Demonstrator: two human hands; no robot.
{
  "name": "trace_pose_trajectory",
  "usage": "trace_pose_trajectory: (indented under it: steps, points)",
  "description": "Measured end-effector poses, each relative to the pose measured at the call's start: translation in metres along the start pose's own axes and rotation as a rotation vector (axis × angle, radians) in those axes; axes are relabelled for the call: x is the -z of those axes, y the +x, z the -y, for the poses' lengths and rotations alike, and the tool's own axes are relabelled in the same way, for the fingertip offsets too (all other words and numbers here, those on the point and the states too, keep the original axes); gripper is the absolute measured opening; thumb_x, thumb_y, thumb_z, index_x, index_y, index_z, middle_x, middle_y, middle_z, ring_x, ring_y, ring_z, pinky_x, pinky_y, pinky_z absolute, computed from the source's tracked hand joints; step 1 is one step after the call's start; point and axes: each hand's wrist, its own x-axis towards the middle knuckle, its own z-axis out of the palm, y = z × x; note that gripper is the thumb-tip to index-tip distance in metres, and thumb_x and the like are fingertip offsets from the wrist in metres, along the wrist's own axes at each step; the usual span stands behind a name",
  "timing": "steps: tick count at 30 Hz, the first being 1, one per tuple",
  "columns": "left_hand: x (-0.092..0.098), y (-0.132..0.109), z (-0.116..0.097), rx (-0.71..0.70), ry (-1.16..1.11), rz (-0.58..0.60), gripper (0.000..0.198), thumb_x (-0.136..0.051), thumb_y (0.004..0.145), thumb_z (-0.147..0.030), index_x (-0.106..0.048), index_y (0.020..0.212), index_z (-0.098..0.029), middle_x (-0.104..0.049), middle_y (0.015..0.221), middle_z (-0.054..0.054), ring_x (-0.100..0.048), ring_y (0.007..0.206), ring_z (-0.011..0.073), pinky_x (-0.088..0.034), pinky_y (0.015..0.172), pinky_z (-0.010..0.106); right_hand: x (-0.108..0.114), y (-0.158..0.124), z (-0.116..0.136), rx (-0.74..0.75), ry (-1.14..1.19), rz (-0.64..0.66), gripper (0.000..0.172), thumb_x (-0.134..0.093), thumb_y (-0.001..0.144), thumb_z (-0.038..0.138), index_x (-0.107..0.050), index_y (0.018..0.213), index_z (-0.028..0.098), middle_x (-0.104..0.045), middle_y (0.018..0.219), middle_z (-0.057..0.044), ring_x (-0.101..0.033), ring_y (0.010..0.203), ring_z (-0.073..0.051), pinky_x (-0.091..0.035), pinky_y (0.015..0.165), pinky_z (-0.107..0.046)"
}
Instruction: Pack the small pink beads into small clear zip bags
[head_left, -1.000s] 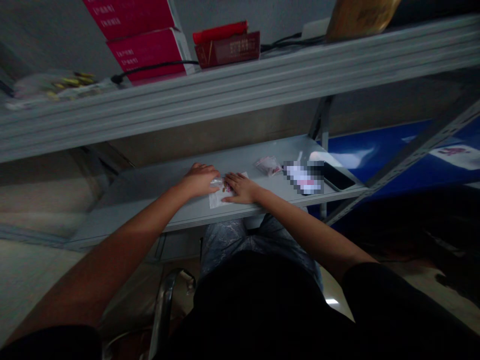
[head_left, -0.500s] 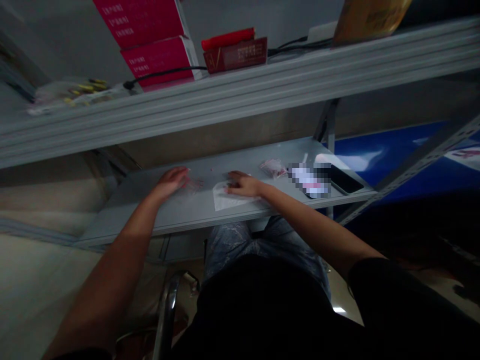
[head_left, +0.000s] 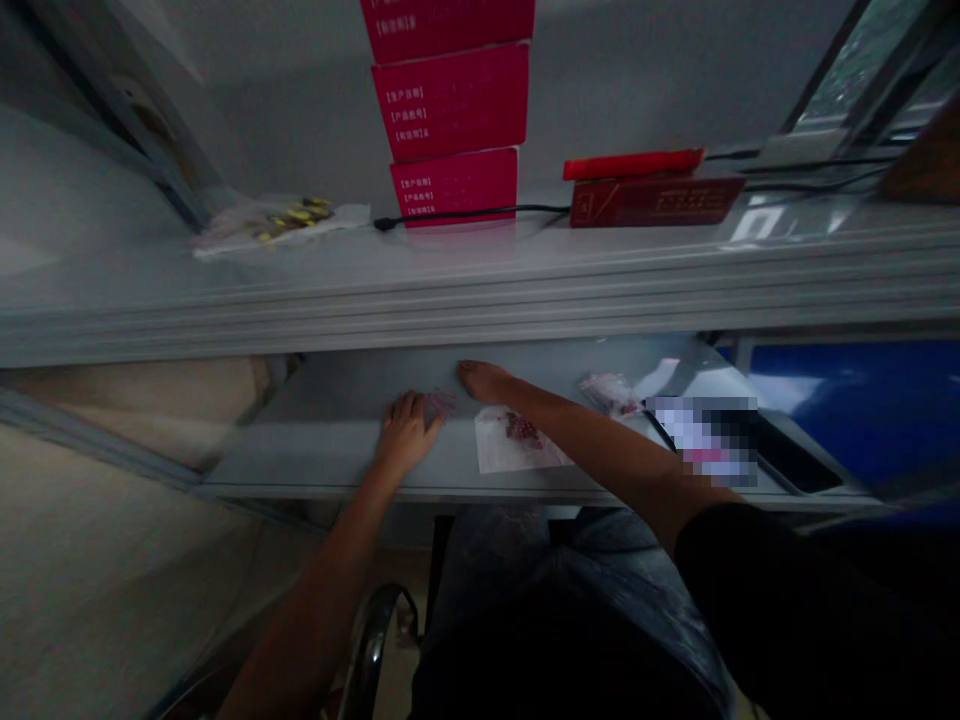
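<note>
My left hand [head_left: 406,432] lies palm down on the grey lower shelf [head_left: 330,430], its fingers stretched out. Touching its thumb side is a small, clear-looking bunch with thin reddish lines [head_left: 440,403]; I cannot tell its kind. My right hand [head_left: 484,382] is farther back on the shelf, with its fingers curled together. What they hold, if anything, is too small to name. Just in front of that hand, a white sheet [head_left: 495,452] bears a small heap of dark red pieces [head_left: 520,428]. The right forearm passes over the sheet's right part.
A clear bag with reddish contents [head_left: 609,393] lies right of my forearm, beside a blurred-out phone [head_left: 701,440] and a dark flat device [head_left: 799,455]. Above, the upper shelf [head_left: 465,295] holds magenta boxes [head_left: 454,105], a dark red box [head_left: 656,202] and a black cable [head_left: 472,211].
My right hand has moved off the white sheet toward the back, uncovering the red pieces. My left hand has come down flat beside the clear-looking bunch. The camera view has turned.
</note>
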Motion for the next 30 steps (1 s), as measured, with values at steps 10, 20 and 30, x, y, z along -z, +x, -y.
trace_pose_trajectory:
  steps: [10,20,30]
  points:
    - [0.0,-0.002,-0.005,0.037,0.061,0.084,0.088,-0.042,0.097,-0.072,-0.037,0.159,-0.009,-0.039,0.164,0.025,-0.031,0.155,0.041,-0.023,0.124,0.061,0.022,-0.025,0.004,-0.117,-0.031,0.07,0.029,-0.051,0.096,0.003,-0.076,0.109,0.004,-0.073,0.12,-0.024,-0.07,0.114,-0.03,-0.052,0.097,-0.034]
    - [0.009,-0.005,-0.003,0.0,-0.148,-0.113,0.07,-0.065,0.092,-0.058,-0.052,0.145,-0.015,-0.065,0.139,0.019,-0.062,0.126,0.0367,-0.047,0.107,0.049,0.055,-0.079,-0.016,-0.043,0.297,0.086,0.029,-0.06,0.093,0.014,-0.076,0.117,0.017,-0.08,0.105,-0.005,-0.072,0.09,-0.017,-0.049,0.081,-0.023]
    - [0.008,-0.008,-0.005,0.019,-0.118,-0.115,0.091,-0.065,0.088,-0.068,-0.04,0.154,-0.01,-0.062,0.141,0.024,-0.061,0.127,0.041,-0.047,0.107,0.052,0.053,-0.113,0.005,-0.008,0.402,0.149,0.029,-0.065,0.087,0.012,-0.077,0.113,0.019,-0.078,0.107,-0.008,-0.071,0.094,-0.02,-0.049,0.08,-0.025]
